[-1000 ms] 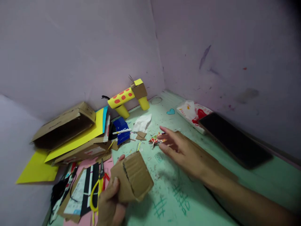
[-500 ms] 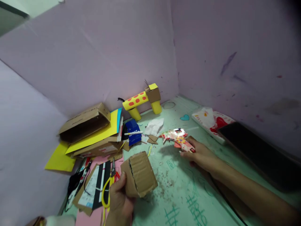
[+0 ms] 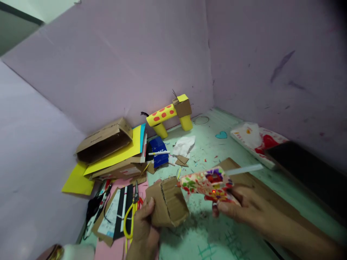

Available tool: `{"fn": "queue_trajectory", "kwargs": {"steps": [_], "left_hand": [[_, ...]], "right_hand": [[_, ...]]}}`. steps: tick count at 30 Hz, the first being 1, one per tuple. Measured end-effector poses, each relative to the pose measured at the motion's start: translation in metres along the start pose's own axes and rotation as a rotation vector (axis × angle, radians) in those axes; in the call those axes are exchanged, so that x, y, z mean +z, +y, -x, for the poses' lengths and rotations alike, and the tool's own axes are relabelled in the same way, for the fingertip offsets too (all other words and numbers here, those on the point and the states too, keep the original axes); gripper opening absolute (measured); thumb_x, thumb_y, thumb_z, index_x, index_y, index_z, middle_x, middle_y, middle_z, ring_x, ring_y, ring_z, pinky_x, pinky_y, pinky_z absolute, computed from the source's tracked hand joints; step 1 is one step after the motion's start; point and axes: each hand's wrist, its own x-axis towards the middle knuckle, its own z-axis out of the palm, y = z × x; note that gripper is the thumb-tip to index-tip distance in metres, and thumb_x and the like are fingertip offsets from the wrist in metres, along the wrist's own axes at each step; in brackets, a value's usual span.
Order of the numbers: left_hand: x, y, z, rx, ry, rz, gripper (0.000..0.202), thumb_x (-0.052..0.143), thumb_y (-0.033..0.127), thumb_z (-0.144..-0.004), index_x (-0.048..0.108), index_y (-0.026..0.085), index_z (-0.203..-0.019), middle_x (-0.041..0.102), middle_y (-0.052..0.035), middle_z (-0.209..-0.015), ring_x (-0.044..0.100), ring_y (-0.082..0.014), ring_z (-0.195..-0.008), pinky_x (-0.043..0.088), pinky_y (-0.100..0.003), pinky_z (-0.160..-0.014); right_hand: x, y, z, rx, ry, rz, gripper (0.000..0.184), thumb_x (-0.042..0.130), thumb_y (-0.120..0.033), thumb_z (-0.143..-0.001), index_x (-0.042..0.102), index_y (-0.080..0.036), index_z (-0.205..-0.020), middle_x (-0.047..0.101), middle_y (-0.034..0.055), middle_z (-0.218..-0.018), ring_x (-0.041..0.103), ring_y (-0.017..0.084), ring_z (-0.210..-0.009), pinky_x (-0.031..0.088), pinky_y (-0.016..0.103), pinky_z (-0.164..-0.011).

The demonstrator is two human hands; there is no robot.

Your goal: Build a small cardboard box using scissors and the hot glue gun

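The small cardboard box [image 3: 168,202] is up in the left hand [image 3: 146,228], gripped over the tabletop [image 3: 202,142] between its left and right edges. The right hand [image 3: 242,206] grips a flowered glue gun [image 3: 200,182], nozzle [image 3: 178,184] at the box's upper side; from here I can't tell if they touch. Yellow-handled scissors [image 3: 136,196] lie toward the tabletop's left edge, a blue heart [image 3: 221,135] near the far corner, and a spotted yellow figure [image 3: 163,115] stands by the back edge.
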Motion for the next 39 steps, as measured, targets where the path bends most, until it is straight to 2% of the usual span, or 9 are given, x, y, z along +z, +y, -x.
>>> {"fn": "queue_trajectory", "kwargs": {"steps": [2, 4, 6, 9, 13, 17, 21, 25, 39], "left_hand": [[-0.002, 0.000, 0.000, -0.001, 0.019, -0.039, 0.029, 0.069, 0.009, -0.063, 0.079, 0.018, -0.088, 0.077, -0.0080, -0.073, 0.073, -0.0269, -0.078, 0.057, -0.038, -0.085], [-0.006, -0.001, -0.001, 0.002, 0.008, -0.091, 0.042, 0.070, 0.010, -0.064, 0.074, 0.018, -0.104, 0.077, -0.0089, -0.080, 0.073, -0.0293, -0.085, 0.056, -0.041, -0.088], [-0.009, -0.001, -0.002, 0.000, -0.018, -0.134, 0.055, 0.072, 0.012, -0.065, 0.067, 0.019, -0.119, 0.077, -0.0103, -0.091, 0.072, -0.0314, -0.091, 0.055, -0.042, -0.089], [-0.010, -0.002, -0.002, 0.001, -0.044, -0.154, 0.068, 0.076, 0.017, -0.063, 0.059, 0.019, -0.129, 0.075, -0.0118, -0.101, 0.070, -0.0334, -0.097, 0.054, -0.043, -0.090], [-0.008, -0.002, -0.001, 0.005, -0.041, -0.178, 0.076, 0.080, 0.019, -0.061, 0.055, 0.020, -0.132, 0.075, -0.0118, -0.103, 0.068, -0.0342, -0.099, 0.054, -0.042, -0.090], [-0.004, -0.001, 0.002, 0.015, -0.034, -0.202, 0.081, 0.081, 0.019, -0.058, 0.053, 0.019, -0.134, 0.074, -0.0125, -0.104, 0.068, -0.0350, -0.100, 0.055, -0.042, -0.089], [0.002, -0.003, 0.006, 0.051, -0.008, -0.209, 0.082, 0.080, 0.018, -0.056, 0.052, 0.018, -0.134, 0.073, -0.0130, -0.105, 0.068, -0.0355, -0.100, 0.055, -0.042, -0.087], [0.006, -0.006, 0.007, 0.083, 0.032, -0.205, 0.083, 0.079, 0.018, -0.057, 0.051, 0.018, -0.135, 0.074, -0.0119, -0.102, 0.068, -0.0346, -0.100, 0.055, -0.041, -0.086], [-0.002, -0.003, 0.004, 0.021, -0.009, -0.244, 0.089, 0.083, 0.020, -0.054, 0.049, 0.021, -0.137, 0.073, -0.0109, -0.107, 0.068, -0.0341, -0.099, 0.055, -0.040, -0.087]], "right_hand": [[0.004, -0.001, 0.002, -0.020, -0.005, 0.055, 0.029, 0.062, -0.045, -0.076, 0.066, -0.019, -0.064, 0.063, 0.0026, -0.067, 0.058, 0.017, -0.064, 0.051, 0.027, -0.065], [0.008, -0.002, 0.004, -0.034, -0.026, 0.080, 0.023, 0.060, -0.041, -0.077, 0.066, -0.020, -0.070, 0.067, 0.0034, -0.074, 0.062, 0.021, -0.072, 0.052, 0.029, -0.072], [0.011, -0.002, 0.005, -0.049, -0.035, 0.118, 0.021, 0.057, -0.039, -0.078, 0.066, -0.021, -0.074, 0.069, 0.0036, -0.077, 0.063, 0.022, -0.075, 0.053, 0.030, -0.073], [0.012, 0.000, 0.005, -0.049, 0.003, 0.209, 0.020, 0.056, -0.037, -0.076, 0.067, -0.020, -0.076, 0.069, 0.0037, -0.074, 0.064, 0.022, -0.071, 0.054, 0.031, -0.071], [0.012, 0.001, 0.007, -0.066, 0.034, 0.207, 0.019, 0.058, -0.036, -0.075, 0.070, -0.021, -0.078, 0.071, 0.0036, -0.075, 0.066, 0.023, -0.072, 0.056, 0.030, -0.069], [0.012, -0.001, 0.007, -0.089, 0.013, 0.144, 0.016, 0.057, -0.031, -0.075, 0.069, -0.021, -0.076, 0.073, 0.0032, -0.075, 0.069, 0.023, -0.075, 0.057, 0.029, -0.071], [0.012, 0.001, 0.007, -0.096, -0.023, 0.099, 0.017, 0.057, -0.030, -0.078, 0.070, -0.020, -0.081, 0.075, 0.0041, -0.083, 0.071, 0.025, -0.085, 0.057, 0.031, -0.079], [0.011, 0.006, 0.007, -0.105, -0.062, 0.092, 0.016, 0.055, -0.028, -0.082, 0.069, -0.020, -0.080, 0.075, 0.0047, -0.086, 0.071, 0.025, -0.085, 0.057, 0.031, -0.079], [0.014, 0.003, 0.008, -0.143, -0.002, 0.126, 0.018, 0.055, -0.030, -0.081, 0.070, -0.020, -0.080, 0.074, 0.0038, -0.084, 0.069, 0.023, -0.081, 0.056, 0.029, -0.076]]}}
